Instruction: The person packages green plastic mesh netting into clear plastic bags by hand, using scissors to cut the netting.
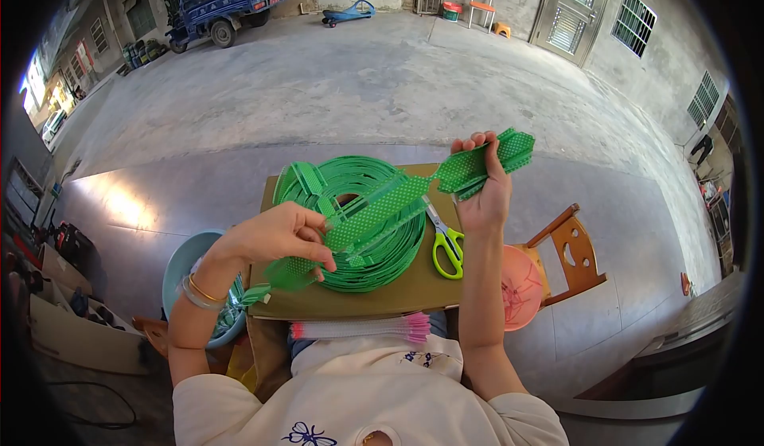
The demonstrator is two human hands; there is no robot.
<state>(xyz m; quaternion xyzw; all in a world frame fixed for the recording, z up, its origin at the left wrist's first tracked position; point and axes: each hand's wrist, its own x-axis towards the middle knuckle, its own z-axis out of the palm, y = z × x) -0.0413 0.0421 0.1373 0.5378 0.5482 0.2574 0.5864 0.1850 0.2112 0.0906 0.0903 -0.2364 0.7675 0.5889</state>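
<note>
A green ribbon [380, 209] with white dots stretches between my two hands. My right hand [487, 195], raised on the right, is closed around a folded stack of the same ribbon, its layers fanning out past the thumb. My left hand [290, 237] pinches the ribbon's lower left part, and some of it trails below the fingers. Beneath the stretched piece lies a large flat coil [382, 267] of green ribbon. Right of the coil rest scissors [447, 252] with yellow-green handles.
The coil lies on a brown board [318, 307]. Across my lap is a bundle of thin pink-tipped sticks [358, 328]. A blue basin [181, 259] stands left; a pink bowl [521, 307] sits on a wooden chair [574, 251] at right. A blue truck [227, 4] is parked far off.
</note>
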